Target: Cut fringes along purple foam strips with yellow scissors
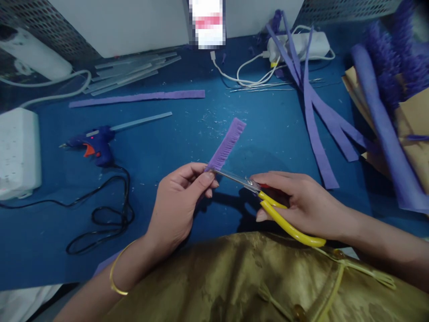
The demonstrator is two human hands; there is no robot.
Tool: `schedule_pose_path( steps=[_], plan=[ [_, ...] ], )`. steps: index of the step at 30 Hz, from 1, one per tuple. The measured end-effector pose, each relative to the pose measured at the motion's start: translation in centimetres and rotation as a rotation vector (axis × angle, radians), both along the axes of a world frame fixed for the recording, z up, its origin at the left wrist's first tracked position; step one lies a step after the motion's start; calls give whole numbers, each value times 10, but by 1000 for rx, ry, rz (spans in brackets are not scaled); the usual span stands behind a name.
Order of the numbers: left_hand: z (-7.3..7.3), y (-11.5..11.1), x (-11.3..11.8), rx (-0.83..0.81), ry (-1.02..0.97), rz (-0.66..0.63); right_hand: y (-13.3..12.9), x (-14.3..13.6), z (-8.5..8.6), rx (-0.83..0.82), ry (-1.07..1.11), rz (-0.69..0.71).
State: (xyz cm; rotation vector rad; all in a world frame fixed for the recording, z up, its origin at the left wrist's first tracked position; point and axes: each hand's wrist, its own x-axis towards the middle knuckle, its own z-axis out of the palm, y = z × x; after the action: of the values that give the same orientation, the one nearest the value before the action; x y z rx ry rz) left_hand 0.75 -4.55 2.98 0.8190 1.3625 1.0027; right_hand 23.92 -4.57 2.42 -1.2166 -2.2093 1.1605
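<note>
My left hand pinches the lower end of a short purple paper strip between thumb and fingers. Fine slits run along the strip's right edge like a fringe, and it slants up and to the right. My right hand grips a pair of scissors by its yellow handles. The blades point left and their tips meet the strip right beside my left thumb. How far apart the blades are is hard to make out. Part of the strip's lower end is hidden under my fingers.
A blue glue gun with its black cord lies left, near a white power strip. Clear glue sticks and a purple strip lie behind. At right are longer purple strips, thin wires and purple flowers.
</note>
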Motion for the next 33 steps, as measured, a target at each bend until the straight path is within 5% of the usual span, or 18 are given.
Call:
schedule_pose_path(
  steps=[33],
  plan=[
    [-2, 1, 0, -47, -89, -19, 0, 1, 1, 49, 0, 26]
  ],
)
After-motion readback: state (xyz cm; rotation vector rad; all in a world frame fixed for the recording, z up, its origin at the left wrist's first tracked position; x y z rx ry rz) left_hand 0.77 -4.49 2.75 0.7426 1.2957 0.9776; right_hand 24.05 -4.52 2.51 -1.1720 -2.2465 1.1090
